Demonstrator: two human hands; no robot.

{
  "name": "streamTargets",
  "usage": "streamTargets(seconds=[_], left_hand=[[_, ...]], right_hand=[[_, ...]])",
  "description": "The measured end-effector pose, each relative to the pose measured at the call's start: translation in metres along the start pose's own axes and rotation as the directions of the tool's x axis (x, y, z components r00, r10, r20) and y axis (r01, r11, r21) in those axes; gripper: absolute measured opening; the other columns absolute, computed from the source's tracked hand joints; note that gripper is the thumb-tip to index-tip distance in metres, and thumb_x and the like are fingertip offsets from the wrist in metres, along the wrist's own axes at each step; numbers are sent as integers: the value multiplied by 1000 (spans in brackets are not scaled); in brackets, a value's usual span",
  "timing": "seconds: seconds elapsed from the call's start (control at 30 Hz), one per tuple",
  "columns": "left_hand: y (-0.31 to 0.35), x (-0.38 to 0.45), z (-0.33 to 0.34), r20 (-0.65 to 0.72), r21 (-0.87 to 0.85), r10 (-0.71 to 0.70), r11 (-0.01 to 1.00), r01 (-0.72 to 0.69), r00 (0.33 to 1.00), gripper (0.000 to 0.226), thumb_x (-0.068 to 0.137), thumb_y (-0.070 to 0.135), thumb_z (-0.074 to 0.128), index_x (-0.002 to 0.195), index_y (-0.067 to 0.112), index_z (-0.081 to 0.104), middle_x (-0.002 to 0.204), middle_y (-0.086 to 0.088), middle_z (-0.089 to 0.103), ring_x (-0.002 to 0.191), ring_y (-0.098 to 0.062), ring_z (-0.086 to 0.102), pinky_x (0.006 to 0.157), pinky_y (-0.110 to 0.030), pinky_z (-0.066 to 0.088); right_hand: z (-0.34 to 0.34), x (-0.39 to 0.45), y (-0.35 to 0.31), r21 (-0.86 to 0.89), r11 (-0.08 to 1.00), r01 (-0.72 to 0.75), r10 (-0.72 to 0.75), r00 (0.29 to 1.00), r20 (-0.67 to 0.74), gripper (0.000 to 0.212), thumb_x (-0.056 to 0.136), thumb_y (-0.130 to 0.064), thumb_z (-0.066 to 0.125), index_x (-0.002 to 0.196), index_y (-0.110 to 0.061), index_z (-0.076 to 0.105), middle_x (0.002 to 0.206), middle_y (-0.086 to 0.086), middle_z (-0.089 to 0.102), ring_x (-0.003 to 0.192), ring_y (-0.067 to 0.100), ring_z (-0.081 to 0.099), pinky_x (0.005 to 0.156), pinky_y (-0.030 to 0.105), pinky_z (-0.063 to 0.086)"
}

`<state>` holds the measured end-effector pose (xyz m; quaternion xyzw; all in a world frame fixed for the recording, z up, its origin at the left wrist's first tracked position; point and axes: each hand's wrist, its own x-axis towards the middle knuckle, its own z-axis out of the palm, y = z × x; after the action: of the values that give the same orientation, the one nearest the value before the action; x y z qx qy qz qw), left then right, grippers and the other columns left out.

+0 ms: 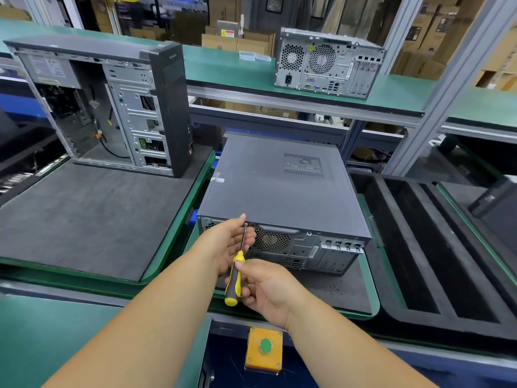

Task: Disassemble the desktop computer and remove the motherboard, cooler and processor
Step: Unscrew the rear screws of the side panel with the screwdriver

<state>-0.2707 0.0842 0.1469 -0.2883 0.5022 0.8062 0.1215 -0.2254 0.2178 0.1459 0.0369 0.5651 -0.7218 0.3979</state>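
- At far left, an opened tower computer (pixel 112 107) stands upright on a dark grey mat (pixel 92 219); its side panel is off, showing bare metal drive bays and loose cables inside.
- The mat lies on a green-edged workbench (pixel 179 236) that curves round at its near right corner.
- In the centre, the desktop computer (pixel 282 191) to be taken apart lies flat on its side on a second dark mat, its grey side panel closed and facing up, its rear panel with fan grille and ports facing the person.
- The person's left hand (pixel 228 246) reaches to the upper left corner of that rear panel, fingers fairly straight and relaxed, fingertips steadying the thin metal shaft of a screwdriver (pixel 236 275) rather than curling round it.
- The screwdriver's tip meets the top edge of the rear panel; its yellow and black handle slants down toward the person.
- The person's right hand (pixel 265 289) grasps the handle, thumb and fingers curled round it.
- Below the hands, a yellow box with a green push button (pixel 265 345) is fixed to the bench front.
- On the raised green shelf (pixel 240 71) behind, a third computer (pixel 327 63) stands with its rear toward the camera.
- At right, black foam trays (pixel 419 247) with long slots lie beside the central mat.
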Motion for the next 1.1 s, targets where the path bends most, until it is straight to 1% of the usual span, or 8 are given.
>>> streamTargets(seconds=[0.27,0.37,0.57,0.73,0.83,0.93,1.03,1.1], left_hand=[[5,-1,5,-22,-12,-35,999,35,999,22,91,25,64,83,6,68,67,-2,73,57,-9,69,51,-20,54],[4,-2,7,-37,-23,-34,999,33,999,20,91,24,65,83,5,67,64,-2,72,55,-9,68,51,-19,54],[1,0,4,-68,-6,-18,1000,17,998,19,87,27,69,83,8,69,65,2,71,71,-11,65,72,-25,52],[0,-1,2,-73,9,-39,999,40,997,20,87,31,68,78,13,70,66,5,71,66,-7,63,51,-19,49],[0,-2,0,-49,-55,-50,997,48,998,16,90,24,66,82,10,69,67,2,72,60,-6,64,47,-18,50],[1,-3,0,-23,-84,-51,995,49,998,19,95,17,58,82,7,67,65,-1,71,52,-7,65,43,-17,49],[3,-5,0,-30,-108,-48,993,45,998,19,97,12,53,85,4,66,67,-5,72,56,-11,68,60,-21,54],[4,-7,1,-51,-100,-51,994,46,997,18,96,10,52,87,2,66,70,-7,72,61,-14,69,64,-23,55]], right_hand=[[-3,4,-2,-55,998,-32,29,998,-61,12,90,-28,69,97,-19,70,61,-6,57,49,6,43,49,18,37],[-4,5,-2,-47,999,-26,23,998,-61,7,91,-23,68,96,-18,67,67,-3,61,45,5,38,47,17,35],[-4,4,-7,-4,1000,-12,12,1000,9,9,95,-20,61,96,-12,64,72,3,68,45,5,37,49,18,37],[-4,2,-8,121,992,-39,29,996,81,19,97,-9,43,107,-4,59,79,11,67,52,9,39,55,20,34],[-6,1,-6,77,997,9,-13,999,47,18,96,-4,46,107,-5,61,79,11,68,50,7,41,51,19,34],[-6,0,-6,-15,999,42,-41,999,35,13,94,-11,56,104,-11,64,78,6,65,49,7,40,49,20,30],[-4,1,-7,-55,996,66,-64,998,25,13,91,-18,63,104,-14,65,72,1,57,48,7,39,48,19,28],[-2,2,-7,-65,996,65,-64,998,22,11,90,-20,65,101,-16,67,69,0,54,47,7,40,47,18,29]])
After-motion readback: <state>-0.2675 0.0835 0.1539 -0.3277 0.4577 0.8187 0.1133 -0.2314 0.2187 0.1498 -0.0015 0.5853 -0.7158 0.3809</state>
